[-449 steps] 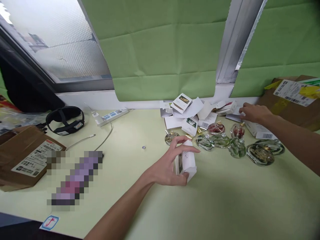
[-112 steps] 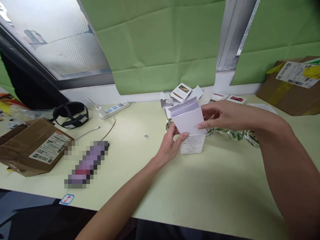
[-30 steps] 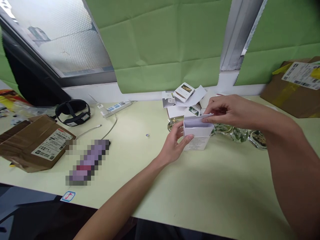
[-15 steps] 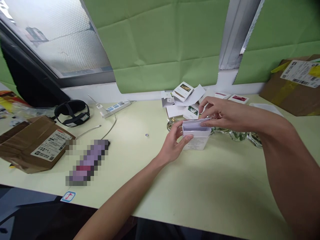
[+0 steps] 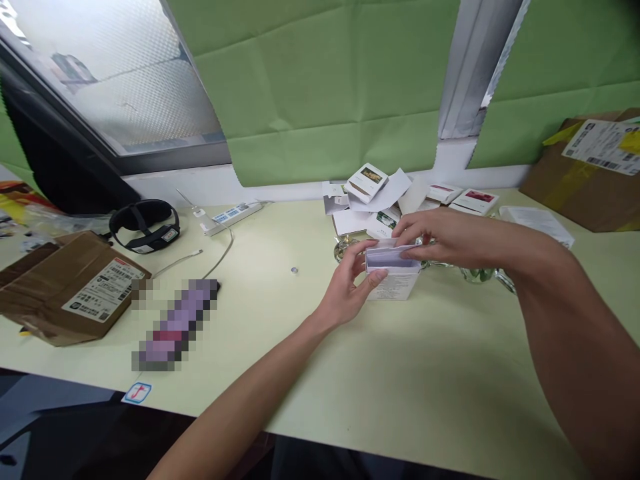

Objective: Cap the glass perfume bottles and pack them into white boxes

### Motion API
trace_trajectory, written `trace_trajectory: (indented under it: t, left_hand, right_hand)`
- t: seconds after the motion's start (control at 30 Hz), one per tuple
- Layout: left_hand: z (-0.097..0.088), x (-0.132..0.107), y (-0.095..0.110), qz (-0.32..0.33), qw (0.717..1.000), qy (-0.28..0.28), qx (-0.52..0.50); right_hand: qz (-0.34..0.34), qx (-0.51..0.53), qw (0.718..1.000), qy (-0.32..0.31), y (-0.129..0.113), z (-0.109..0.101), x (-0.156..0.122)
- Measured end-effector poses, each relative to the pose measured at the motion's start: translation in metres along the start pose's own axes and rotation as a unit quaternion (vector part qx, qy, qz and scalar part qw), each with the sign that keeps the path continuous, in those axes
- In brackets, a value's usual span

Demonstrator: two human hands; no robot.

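Note:
A small white cardboard box [image 5: 393, 287] with fine print on its front stands upright on the table, its top open. My left hand [image 5: 353, 280] wraps around the box's left side, thumb on the front and fingers behind. From the right, my right hand [image 5: 425, 233] reaches over the top, thumb and fingers closed on the raised top flap. The inside of the box shows only as a pale lilac shade. Behind my hands, several clear glass pieces [image 5: 477, 275] lie partly hidden.
White picture boxes and loose sheets [image 5: 367, 183] are piled by the wall. A large carton [image 5: 585, 177] stands at the right, another carton [image 5: 100, 287] at the left. Also here are a black headset [image 5: 145, 227], a power strip [image 5: 235, 217] and a blurred-out phone-like object [image 5: 177, 323].
My right hand has moved slightly lower and closer to the box, its fingers drawing in at the top flap. My left hand and the box have stayed in place.

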State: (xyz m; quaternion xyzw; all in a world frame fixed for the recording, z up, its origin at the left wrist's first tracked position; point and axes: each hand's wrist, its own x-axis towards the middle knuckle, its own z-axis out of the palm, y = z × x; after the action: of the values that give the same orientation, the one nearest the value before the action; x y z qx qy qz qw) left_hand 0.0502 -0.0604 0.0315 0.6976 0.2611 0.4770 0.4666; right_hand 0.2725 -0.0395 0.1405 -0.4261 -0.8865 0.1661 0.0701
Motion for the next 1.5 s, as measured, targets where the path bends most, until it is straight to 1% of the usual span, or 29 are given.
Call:
trace_trajectory:
  t: [0.23,0.43,0.5,0.63,0.73,0.97,1.37,1.5]
  left_hand:
    - [0.001,-0.003,0.003,-0.021,1.000,-0.009,-0.002]
    - [0.003,-0.002,0.004,-0.024,1.000,-0.008,-0.015]
    - [0.003,-0.001,0.004,-0.028,0.999,-0.006,-0.019]
    - [0.004,0.000,0.004,-0.024,0.999,0.002,-0.025]
    - [0.004,0.000,0.005,-0.023,0.999,0.006,-0.029]
    - [0.005,-0.001,0.005,-0.035,0.998,-0.003,-0.049]
    - [0.004,-0.002,0.005,-0.066,0.998,-0.007,-0.022]
    - [0.005,-0.002,0.008,-0.088,0.996,-0.009,-0.019]
  right_hand:
    - [0.022,-0.009,1.000,-0.010,-0.002,0.004,0.005]
    - [0.037,-0.007,0.999,-0.022,-0.006,0.005,0.006]
    - [0.032,-0.004,0.999,-0.012,-0.008,0.005,0.006]
    - [0.008,-0.010,0.999,0.030,-0.011,0.005,0.007]
    - [0.002,-0.018,0.999,0.043,-0.013,0.006,0.008]
    - [-0.003,-0.004,0.999,0.038,-0.014,0.007,0.010]
    - [-0.013,0.000,1.000,0.013,-0.010,0.009,0.013]
    - [-0.016,-0.003,1.000,0.005,-0.010,0.006,0.011]
